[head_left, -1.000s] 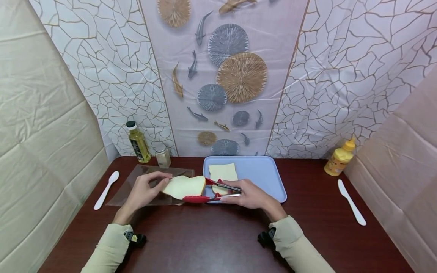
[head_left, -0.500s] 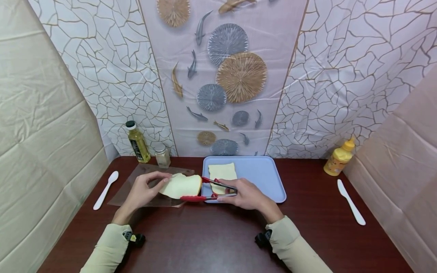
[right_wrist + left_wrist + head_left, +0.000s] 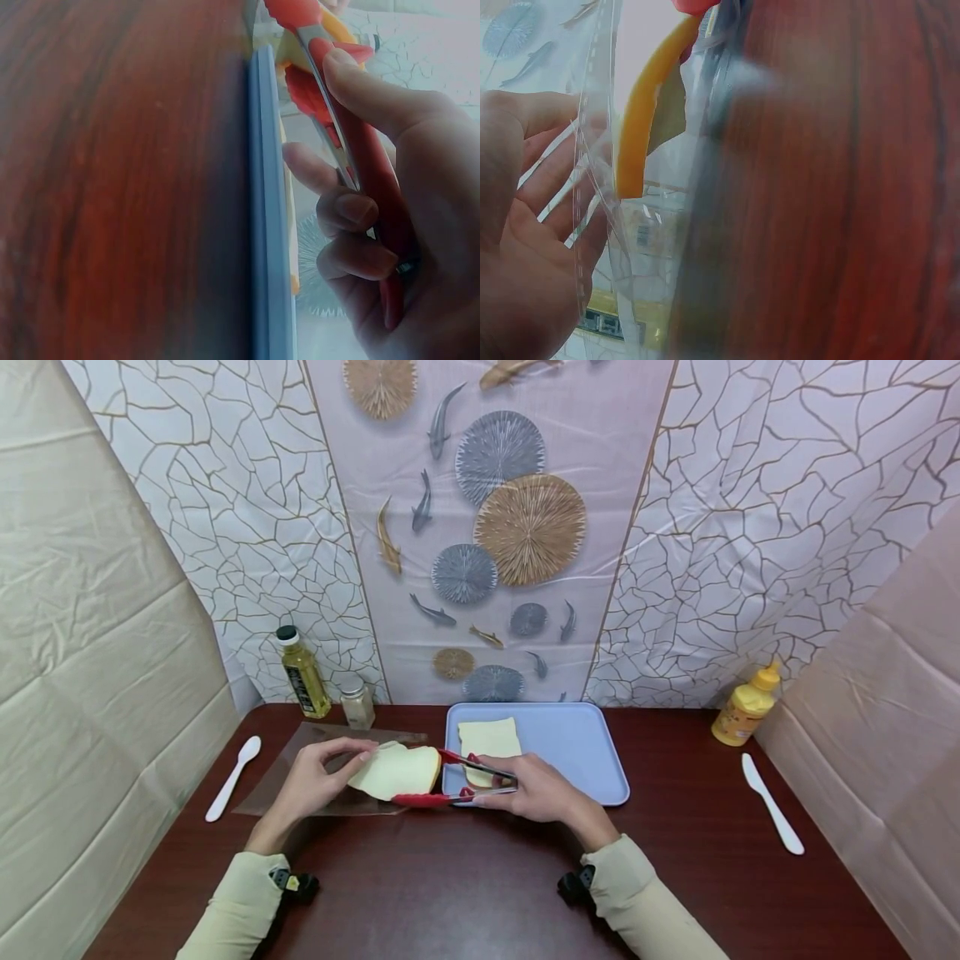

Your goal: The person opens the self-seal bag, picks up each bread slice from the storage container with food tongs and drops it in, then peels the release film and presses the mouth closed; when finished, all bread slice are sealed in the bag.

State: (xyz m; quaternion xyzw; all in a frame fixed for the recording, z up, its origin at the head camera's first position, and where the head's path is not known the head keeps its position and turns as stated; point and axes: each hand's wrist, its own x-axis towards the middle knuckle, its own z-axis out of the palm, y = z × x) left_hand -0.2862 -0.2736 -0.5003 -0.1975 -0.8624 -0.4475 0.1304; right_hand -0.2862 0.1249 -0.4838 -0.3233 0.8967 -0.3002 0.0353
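My right hand (image 3: pixel 536 789) grips red-tipped metal tongs (image 3: pixel 450 781), which clamp a slice of bread (image 3: pixel 395 772) just left of the blue tray (image 3: pixel 577 739). In the right wrist view the fingers (image 3: pixel 352 217) curl round the tongs (image 3: pixel 337 112) beside the tray's rim (image 3: pixel 266 225). My left hand (image 3: pixel 315 781) pinches the mouth of a clear plastic bag (image 3: pixel 300 760) lying on the table, at the slice's left edge. The left wrist view shows the bag's film (image 3: pixel 607 195) and the yellow crust of the bread (image 3: pixel 641 120). A second slice (image 3: pixel 489 739) lies on the tray.
An oil bottle (image 3: pixel 302 672) and a small shaker jar (image 3: pixel 357 700) stand at the back left. A white spoon (image 3: pixel 234 777) lies at the left, a white knife (image 3: pixel 772 814) at the right, a yellow mustard bottle (image 3: pixel 746 710) at the back right.
The tongs and the clamped slice have moved slightly left, toward the bag and my left hand. The left hand has stayed at the bag's opening.
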